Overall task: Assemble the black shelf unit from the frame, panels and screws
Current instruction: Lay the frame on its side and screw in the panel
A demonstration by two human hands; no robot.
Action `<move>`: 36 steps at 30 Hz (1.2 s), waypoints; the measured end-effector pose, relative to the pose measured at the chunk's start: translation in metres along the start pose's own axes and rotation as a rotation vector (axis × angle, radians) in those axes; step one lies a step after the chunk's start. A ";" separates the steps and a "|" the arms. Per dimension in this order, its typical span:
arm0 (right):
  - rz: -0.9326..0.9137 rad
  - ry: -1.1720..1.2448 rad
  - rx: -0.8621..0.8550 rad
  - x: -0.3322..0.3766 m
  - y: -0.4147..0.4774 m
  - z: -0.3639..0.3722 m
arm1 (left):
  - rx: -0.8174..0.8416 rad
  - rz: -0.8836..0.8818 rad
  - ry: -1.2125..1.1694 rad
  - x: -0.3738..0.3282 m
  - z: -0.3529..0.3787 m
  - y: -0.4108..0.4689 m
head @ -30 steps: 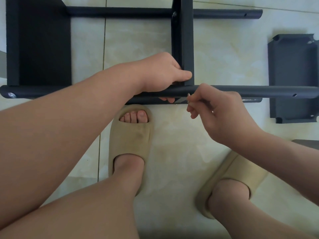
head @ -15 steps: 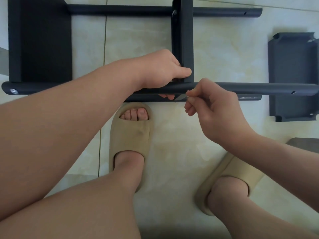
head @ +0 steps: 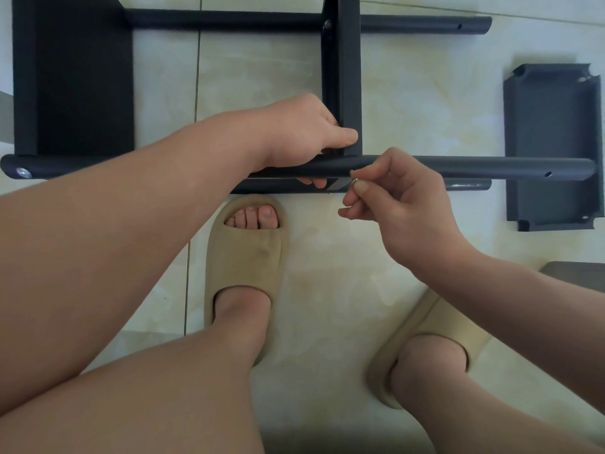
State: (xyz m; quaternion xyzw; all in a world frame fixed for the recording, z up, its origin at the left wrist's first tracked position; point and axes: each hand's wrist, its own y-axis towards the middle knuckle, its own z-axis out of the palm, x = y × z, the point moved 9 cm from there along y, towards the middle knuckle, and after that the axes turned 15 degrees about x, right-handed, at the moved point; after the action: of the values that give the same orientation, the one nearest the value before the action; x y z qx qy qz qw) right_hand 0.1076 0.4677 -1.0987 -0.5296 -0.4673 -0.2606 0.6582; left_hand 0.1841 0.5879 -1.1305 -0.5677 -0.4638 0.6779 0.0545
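The black shelf unit lies on its side on the tiled floor. Its near frame tube (head: 474, 166) runs left to right, with a screw head (head: 23, 173) at its left end and an open hole near its right end. My left hand (head: 304, 131) grips this tube where the middle panel (head: 347, 77) meets it, thumb pressed on the panel's edge. My right hand (head: 393, 198) pinches a small silver screw (head: 354, 182) just below the tube, at that joint. A second panel (head: 75, 77) is fixed at the left end.
A loose black panel (head: 553, 145) lies face down on the floor at the right, partly under the tube's end. The far tube (head: 425, 24) runs along the top. My feet in beige slippers (head: 248, 257) stand just in front of the frame.
My right hand has drawn back slightly down and right from the tube, so the screw in its fingertips shows. The left hand keeps its grip at the joint.
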 end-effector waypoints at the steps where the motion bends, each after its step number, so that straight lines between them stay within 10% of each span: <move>1: 0.000 0.005 -0.005 0.000 0.000 0.001 | -0.001 -0.001 -0.002 0.000 0.000 0.000; 20: 0.031 -0.064 -0.013 0.002 -0.001 -0.004 | -0.005 0.005 0.112 0.008 -0.002 0.000; 36: 0.084 -0.718 0.003 0.029 0.008 -0.005 | 0.015 0.020 0.055 0.005 0.000 -0.002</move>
State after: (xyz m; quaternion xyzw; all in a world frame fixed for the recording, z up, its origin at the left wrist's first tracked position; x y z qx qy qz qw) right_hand 0.1288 0.4695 -1.0766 -0.6050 -0.6469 -0.0299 0.4632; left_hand 0.1811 0.5921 -1.1330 -0.5902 -0.4513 0.6662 0.0647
